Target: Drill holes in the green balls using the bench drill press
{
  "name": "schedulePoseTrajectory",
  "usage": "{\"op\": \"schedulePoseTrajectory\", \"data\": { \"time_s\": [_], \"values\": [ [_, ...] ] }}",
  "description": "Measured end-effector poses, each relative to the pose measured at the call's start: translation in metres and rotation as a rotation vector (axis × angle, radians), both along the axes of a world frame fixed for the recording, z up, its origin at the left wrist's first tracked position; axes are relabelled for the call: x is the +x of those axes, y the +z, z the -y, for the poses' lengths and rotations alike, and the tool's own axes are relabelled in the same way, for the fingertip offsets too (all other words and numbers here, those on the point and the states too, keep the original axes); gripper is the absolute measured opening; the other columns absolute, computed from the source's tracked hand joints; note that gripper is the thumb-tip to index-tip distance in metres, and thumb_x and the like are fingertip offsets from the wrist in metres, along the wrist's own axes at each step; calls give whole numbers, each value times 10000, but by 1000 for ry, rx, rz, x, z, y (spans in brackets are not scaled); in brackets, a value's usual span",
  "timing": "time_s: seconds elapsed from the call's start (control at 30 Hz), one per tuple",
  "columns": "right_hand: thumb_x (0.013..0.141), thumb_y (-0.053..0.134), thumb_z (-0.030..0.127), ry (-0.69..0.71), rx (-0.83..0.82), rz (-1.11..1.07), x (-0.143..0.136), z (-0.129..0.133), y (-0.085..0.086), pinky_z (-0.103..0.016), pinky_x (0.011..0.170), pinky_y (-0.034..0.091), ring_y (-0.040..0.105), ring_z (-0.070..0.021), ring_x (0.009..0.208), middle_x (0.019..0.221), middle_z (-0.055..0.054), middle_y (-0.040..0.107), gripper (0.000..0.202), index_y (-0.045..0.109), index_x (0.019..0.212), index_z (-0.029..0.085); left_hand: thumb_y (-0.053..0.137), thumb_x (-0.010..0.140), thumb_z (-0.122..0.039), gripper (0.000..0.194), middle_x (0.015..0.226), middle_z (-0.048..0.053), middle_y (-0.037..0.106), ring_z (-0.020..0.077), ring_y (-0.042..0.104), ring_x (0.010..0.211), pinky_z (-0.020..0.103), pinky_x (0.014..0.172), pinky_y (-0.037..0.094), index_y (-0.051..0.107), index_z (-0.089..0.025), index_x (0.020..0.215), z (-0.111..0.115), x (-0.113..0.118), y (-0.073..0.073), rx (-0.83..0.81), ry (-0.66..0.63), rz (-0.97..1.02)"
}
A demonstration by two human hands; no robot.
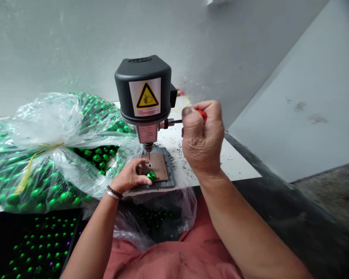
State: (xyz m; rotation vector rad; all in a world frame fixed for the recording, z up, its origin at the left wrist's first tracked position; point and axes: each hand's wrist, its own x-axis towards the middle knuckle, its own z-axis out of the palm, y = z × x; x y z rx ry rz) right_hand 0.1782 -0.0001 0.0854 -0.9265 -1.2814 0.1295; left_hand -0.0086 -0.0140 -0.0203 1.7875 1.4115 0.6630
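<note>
A bench drill press with a black motor cover (pixel 144 89) stands on the white table, its thin drill bit (pixel 149 155) above a brown base plate (pixel 159 164) with a small dark hole. My left hand (pixel 129 174) is over the plate's left side, thumb and index finger apart. A shiny green ball (pixel 151 177) rests on the plate against the thumb tip; it is not enclosed by the fingers. My right hand (pixel 203 135) is closed around the red knob (pixel 203 115) of the press's feed lever, to the right of the machine.
A big clear plastic bag (pixel 43 155) of green balls, tied with a yellow strip, lies left. Dark shavings litter the white table (pixel 235 166). Below its edge, an open plastic bag (pixel 189 209) holds more balls. A dark tray (pixel 72 244) with rows of balls is lower left.
</note>
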Motion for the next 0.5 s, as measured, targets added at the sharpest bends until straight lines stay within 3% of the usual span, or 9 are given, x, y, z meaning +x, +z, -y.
{"op": "schedulePoseTrajectory", "data": {
  "time_s": [0.13, 0.23, 0.3, 0.4, 0.5],
  "values": [
    [861, 475, 360, 33, -46, -37, 0, -1, -7, -193, 473, 358, 433, -26, 478, 592, 69, 450, 174, 440, 784, 207, 584, 717, -581, 468, 744, 10, 595, 122, 519, 635, 239, 593, 421, 608, -144, 884, -3, 1, -4, -48, 256, 313],
    [852, 483, 372, 64, -67, -58, 1, -1, -7, -190, 471, 353, 422, -22, 468, 594, 75, 450, 178, 444, 796, 208, 304, 841, -668, 584, 682, 14, 567, 105, 512, 535, 235, 509, 421, 569, -149, 803, -11, 4, -2, -264, 558, 731],
    [851, 481, 380, 75, -67, -67, 1, 0, -7, -188, 470, 351, 417, -21, 468, 595, 78, 443, 182, 442, 800, 210, 204, 858, -676, 626, 686, 26, 568, 119, 534, 516, 254, 479, 439, 549, -156, 805, -15, 3, 2, -438, 677, 937],
    [852, 480, 396, 100, -78, -73, 2, 0, -7, -186, 469, 353, 417, -20, 467, 591, 83, 437, 191, 440, 812, 214, 229, 877, -639, 577, 694, 44, 575, 156, 582, 581, 312, 530, 502, 545, -158, 834, -17, -1, 10, -585, 654, 1091],
    [853, 480, 398, 113, -70, -60, 2, 0, -8, -183, 483, 366, 437, -19, 487, 599, 81, 450, 195, 441, 819, 210, 439, 888, -413, 300, 680, 33, 567, 146, 597, 646, 326, 650, 536, 539, -144, 796, -12, -2, 11, -558, 597, 1098]
  ]
}}
